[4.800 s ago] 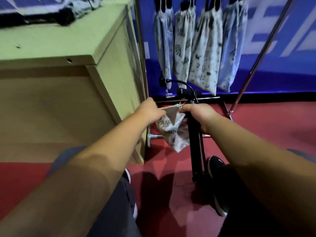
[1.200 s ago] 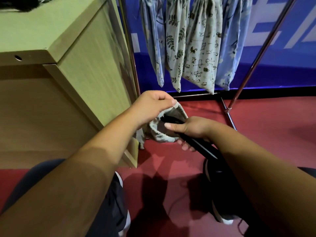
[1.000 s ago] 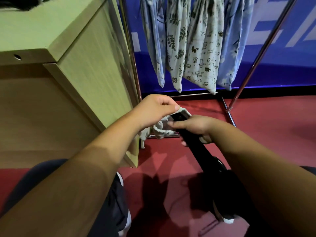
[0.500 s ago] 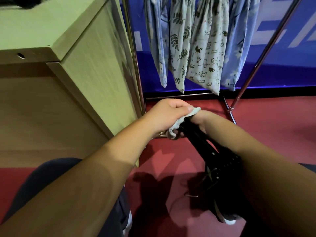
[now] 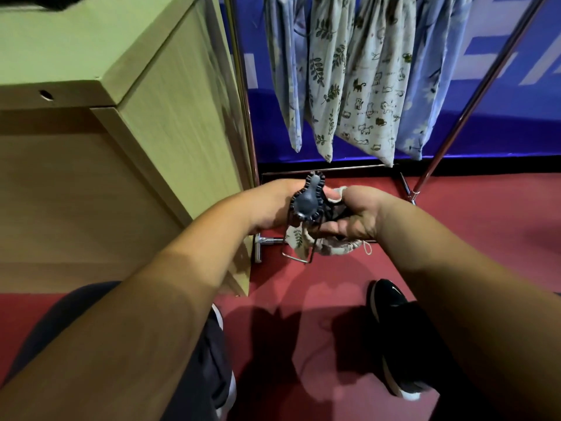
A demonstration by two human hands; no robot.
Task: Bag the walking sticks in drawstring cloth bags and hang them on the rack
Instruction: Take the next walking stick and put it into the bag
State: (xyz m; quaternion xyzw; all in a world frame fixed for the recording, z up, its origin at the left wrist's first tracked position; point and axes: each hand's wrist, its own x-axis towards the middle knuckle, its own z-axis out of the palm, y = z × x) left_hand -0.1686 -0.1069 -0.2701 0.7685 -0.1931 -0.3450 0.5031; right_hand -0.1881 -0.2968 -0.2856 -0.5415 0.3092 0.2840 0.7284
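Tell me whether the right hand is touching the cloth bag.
Touching. The head view shows the right hand curled round the bunched cloth bag, fabric emerging directly beneath its fingers.

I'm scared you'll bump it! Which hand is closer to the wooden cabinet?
Left. The left hand is beside the wooden cabinet; the right hand is beyond the walking stick.

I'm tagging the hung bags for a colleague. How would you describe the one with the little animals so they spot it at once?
Find the metal rack beside the wooden cabinet, against the blue wall, where cloth bags hang in a row. The cat-print bag hangs between a leaf-print bag and a blue flowered bag. It alone bears small cat drawings on pale cloth.
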